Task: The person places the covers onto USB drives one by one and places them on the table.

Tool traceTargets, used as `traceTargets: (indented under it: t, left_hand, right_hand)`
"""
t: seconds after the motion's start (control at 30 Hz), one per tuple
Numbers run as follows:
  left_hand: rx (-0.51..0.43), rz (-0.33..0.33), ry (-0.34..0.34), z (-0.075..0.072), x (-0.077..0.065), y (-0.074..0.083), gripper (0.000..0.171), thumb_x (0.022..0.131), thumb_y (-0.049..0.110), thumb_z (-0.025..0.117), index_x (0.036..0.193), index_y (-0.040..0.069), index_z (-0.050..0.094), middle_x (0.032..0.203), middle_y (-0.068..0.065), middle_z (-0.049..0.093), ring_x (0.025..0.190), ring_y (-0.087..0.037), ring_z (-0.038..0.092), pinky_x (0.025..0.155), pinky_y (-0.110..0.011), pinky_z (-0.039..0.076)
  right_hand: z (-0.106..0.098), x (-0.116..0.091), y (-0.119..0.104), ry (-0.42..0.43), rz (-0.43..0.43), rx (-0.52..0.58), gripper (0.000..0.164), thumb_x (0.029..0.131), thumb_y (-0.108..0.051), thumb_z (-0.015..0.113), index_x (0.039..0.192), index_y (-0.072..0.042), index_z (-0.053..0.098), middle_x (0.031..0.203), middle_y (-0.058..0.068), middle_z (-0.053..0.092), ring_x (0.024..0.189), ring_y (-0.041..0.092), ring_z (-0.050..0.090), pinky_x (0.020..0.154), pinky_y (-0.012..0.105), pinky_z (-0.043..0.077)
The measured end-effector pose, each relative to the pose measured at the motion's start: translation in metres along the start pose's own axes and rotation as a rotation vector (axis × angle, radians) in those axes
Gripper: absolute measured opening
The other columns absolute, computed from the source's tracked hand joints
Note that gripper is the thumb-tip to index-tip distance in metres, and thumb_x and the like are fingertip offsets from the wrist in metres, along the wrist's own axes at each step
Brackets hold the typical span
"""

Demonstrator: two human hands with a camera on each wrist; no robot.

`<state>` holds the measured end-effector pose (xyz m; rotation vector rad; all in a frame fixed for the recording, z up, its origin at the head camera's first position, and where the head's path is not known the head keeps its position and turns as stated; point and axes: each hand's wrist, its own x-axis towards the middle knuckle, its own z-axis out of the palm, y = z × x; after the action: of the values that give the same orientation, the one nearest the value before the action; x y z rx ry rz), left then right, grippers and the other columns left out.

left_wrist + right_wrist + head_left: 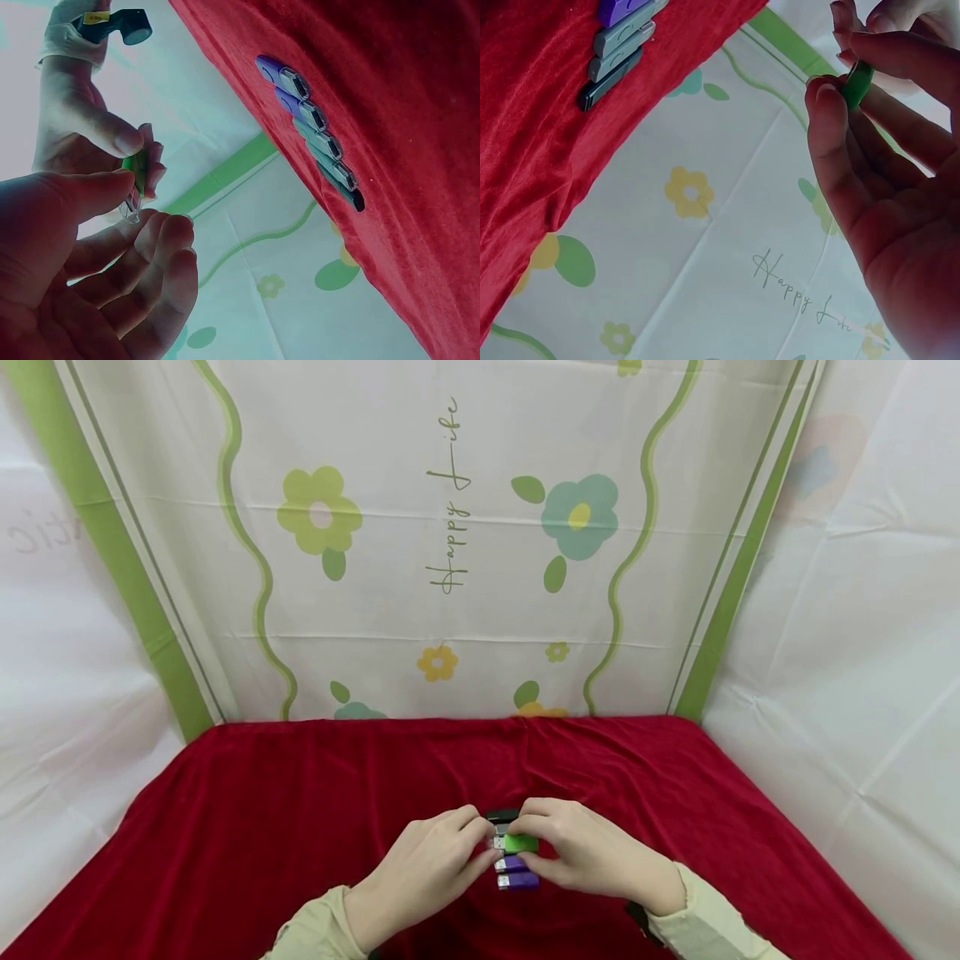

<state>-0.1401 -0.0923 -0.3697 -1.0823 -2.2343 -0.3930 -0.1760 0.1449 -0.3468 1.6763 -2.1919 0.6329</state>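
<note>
A green USB flash drive (pixel 522 843) is held up above the cloth between both hands. Its body is gripped by my right hand (pixel 581 852), thumb on one side and fingers on the other. My left hand (pixel 427 864) pinches the clear cap (pixel 132 213) at the connector end. In the right wrist view the green body (pixel 857 84) shows between the fingertips, its connector hidden. Below lies a row of other flash drives: a purple one (pixel 519 882), another purple one (pixel 513 863), grey ones (pixel 622 34) and a black one (pixel 609 82).
A red velvet cloth (pixel 300 827) with soft folds covers the table. Behind it hangs a white curtain (pixel 390 593) printed with flowers, and white sheets close off both sides. A black device (pixel 116 26) is strapped on the right wrist.
</note>
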Motion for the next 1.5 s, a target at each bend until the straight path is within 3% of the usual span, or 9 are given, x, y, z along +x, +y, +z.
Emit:
traceTargets:
  t: [0.97, 1.5]
  left_hand:
    - [0.057, -0.023, -0.031, -0.0019, -0.0014, -0.0020, 0.020, 0.084, 0.028, 0.080, 0.083, 0.012, 0.067, 0.072, 0.008, 0.051, 0.056, 0.000, 0.038, 0.046, -0.010, 0.032]
    - [0.062, 0.002, -0.018, -0.0035, -0.0001, -0.0023, 0.017, 0.085, 0.026, 0.079, 0.084, 0.013, 0.069, 0.073, 0.008, 0.052, 0.057, -0.002, 0.041, 0.047, -0.012, 0.034]
  right_hand:
    - [-0.0042, -0.0013, 0.0013, -0.048, -0.035, 0.010, 0.042, 0.074, 0.011, 0.076, 0.111, -0.006, 0.065, 0.102, -0.003, 0.059, 0.087, 0.006, 0.058, 0.078, 0.012, 0.045]
    - [-0.0027, -0.0014, 0.0052, -0.012, -0.064, 0.022, 0.042, 0.074, 0.011, 0.079, 0.110, -0.006, 0.065, 0.104, -0.002, 0.060, 0.090, 0.006, 0.060, 0.080, 0.013, 0.046]
